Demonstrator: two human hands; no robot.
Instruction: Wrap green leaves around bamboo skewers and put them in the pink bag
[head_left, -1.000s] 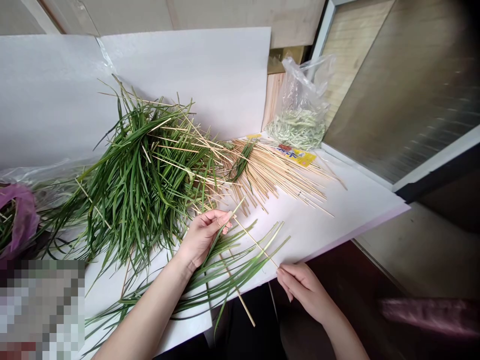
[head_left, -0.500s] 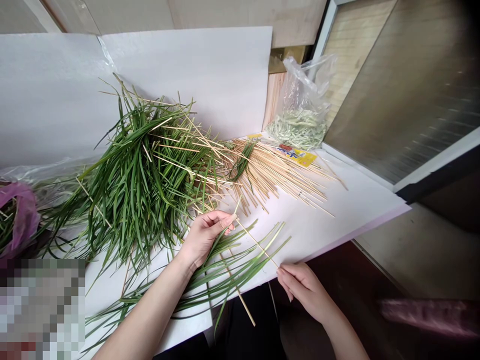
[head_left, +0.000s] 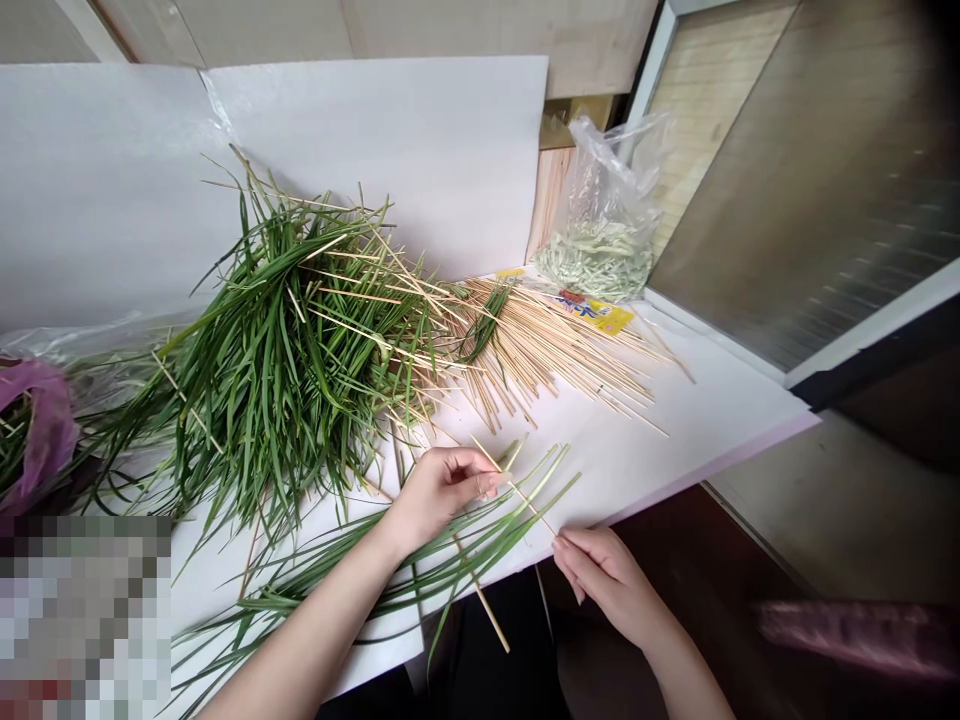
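A: What lies on the white surface (head_left: 712, 400)?

B: The biggest thing is the heap of green leaves (head_left: 285, 340), long narrow blades with some thin sticks mixed in. To the right of the heap, touching its edge, a pile of skewers (head_left: 555, 350) is spread like a fan. Further right of the heap and behind it, a clear plastic bag (head_left: 607, 220) stands with pale cut pieces inside. In front of the heap, a few loose leaves (head_left: 352, 575) lie flat.

A: And the person's hands?

B: Both are in front of the heap, toward its right. The left hand (head_left: 442, 490) is closed in a pinch on one skewer (head_left: 534, 510), and some of the loose leaves seem to be under its fingers. The right hand (head_left: 604, 575) grips the near end of the same skewer with its fingertips.

A: How does this skewer lie?

B: Its long axis runs diagonally. The far end points back toward the heap, the near end away from it, toward the person's right.

A: How will it handle?

B: Probably it is very light and stiff, but thin, so it could snap if it is bent, and the tip may be sharp. Holding it near both ends looks safe. The leaves look soft and limp and may tear, so it is better to take them near the thicker base.
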